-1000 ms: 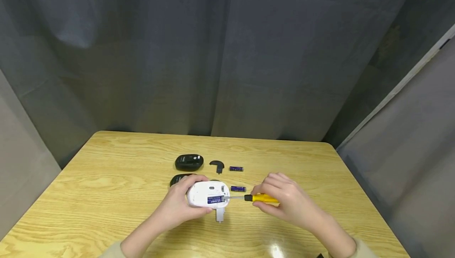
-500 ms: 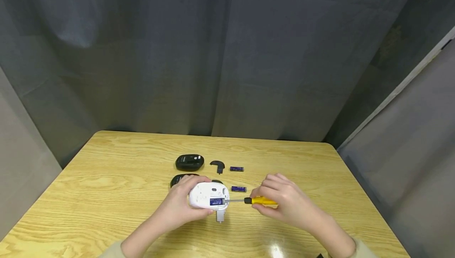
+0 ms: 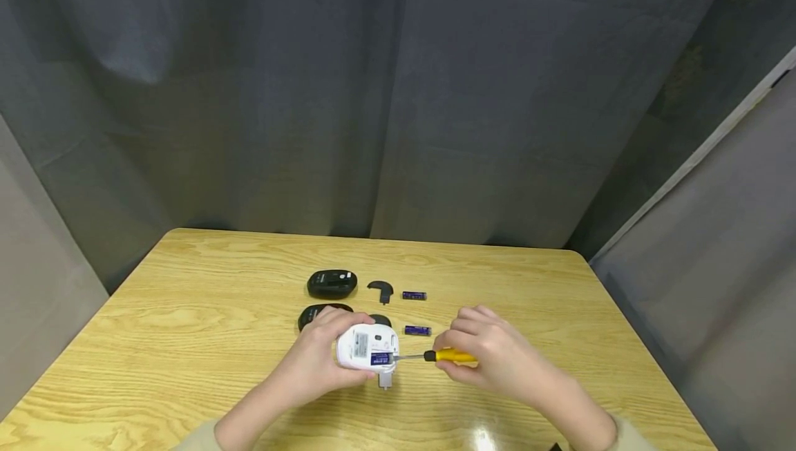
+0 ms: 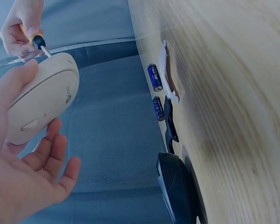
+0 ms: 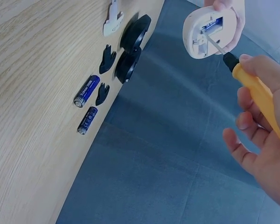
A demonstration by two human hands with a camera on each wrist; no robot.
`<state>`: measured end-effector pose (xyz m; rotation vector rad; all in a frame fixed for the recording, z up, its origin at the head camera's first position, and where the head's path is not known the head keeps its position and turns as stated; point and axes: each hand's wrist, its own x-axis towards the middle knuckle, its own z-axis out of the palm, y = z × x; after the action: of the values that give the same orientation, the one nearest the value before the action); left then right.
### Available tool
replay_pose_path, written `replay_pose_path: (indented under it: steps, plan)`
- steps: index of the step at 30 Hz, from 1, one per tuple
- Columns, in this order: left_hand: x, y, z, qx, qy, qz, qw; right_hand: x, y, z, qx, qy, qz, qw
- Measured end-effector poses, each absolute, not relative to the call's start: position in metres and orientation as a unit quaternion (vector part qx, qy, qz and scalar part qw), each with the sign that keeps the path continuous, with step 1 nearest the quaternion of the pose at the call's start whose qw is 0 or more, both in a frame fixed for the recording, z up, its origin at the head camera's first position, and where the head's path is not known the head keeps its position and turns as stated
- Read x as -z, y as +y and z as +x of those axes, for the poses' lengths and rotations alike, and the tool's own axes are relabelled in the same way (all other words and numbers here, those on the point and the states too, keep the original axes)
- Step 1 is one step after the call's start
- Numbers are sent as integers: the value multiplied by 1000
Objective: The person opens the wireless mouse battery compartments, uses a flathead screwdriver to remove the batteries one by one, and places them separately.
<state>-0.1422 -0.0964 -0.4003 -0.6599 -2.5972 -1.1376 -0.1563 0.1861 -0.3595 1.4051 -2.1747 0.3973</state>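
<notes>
My left hand holds a white computer mouse above the table, its underside turned up and its battery slot uncovered. A blue battery sits in that slot. With thumb and fingers my right hand grips the yellow handle of a screwdriver. The blade reaches into the slot at the battery's end, as the right wrist view shows. From the left wrist view the mouse's rounded top faces the camera, which hides the slot there.
Two black mice lie upside down on the wooden table, the nearer one partly behind my left hand. Around them are a black cover, a second dark cover, a white cover and two loose blue batteries.
The mouse has tilted and shifted slightly right and nearer, showing its label. The screwdriver has moved a little left and down with my right hand, its blade still at the slot.
</notes>
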Motion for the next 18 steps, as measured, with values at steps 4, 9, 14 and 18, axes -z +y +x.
replay_pose_path:
  steps: [4,9,14,18]
  plan:
    - [401,-95,-142,377,-888,-232,121,360,183,-156,-142,-799,521,264]
    - [402,-93,-143,373,-890,-231,126,361,180,-153,-141,-806,512,262]
    - [404,-94,-143,379,-889,-225,123,366,179,-152,-157,-814,502,248]
    - [406,-95,-143,389,-883,-231,123,370,182,-155,-173,-807,507,247]
